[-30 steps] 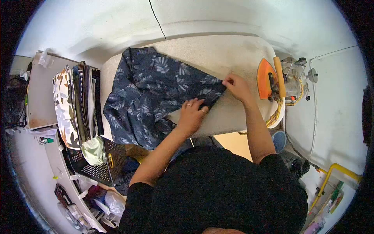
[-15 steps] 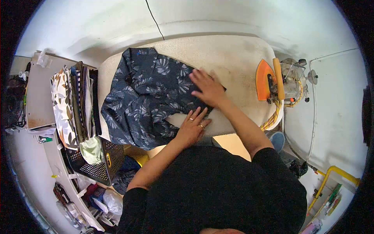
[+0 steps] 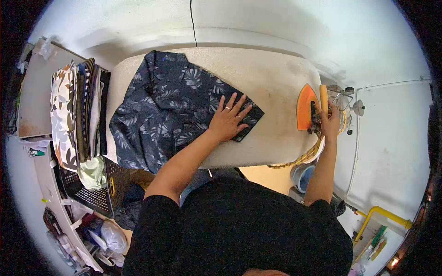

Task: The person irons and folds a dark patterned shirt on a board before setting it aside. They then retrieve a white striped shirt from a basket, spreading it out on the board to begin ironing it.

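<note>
Hard to see: the right hand covers the near end of the wooden handle, so how tightly its fingers curl cannot be told. The person's black top blocks the floor nearest the ironing board, and the round lens border cuts off the room's edges.
Shirt: dark, leaf-patterned, the shirt lies on the left and middle of the ironing board, creased at left, flatter toward its pointed right corner; its lower left part reaches the board's near edge.
Left hand: palm down, fingers spread wide on the shirt near that corner, the left hand grasps nothing.
Right hand: at the handle of the orange iron, which rests at the board's right end, tip pointing away from the person.
Board surface: pale, with faint brownish marks between shirt and iron.
Room: a whitish wall behind the board, with a thin black cord hanging down it; a yellow pipe low, right of the board.
Around the board: folded clothes and a black perforated basket at left; yellowish cables trail from the iron along the near right edge, above a bucket.
</note>
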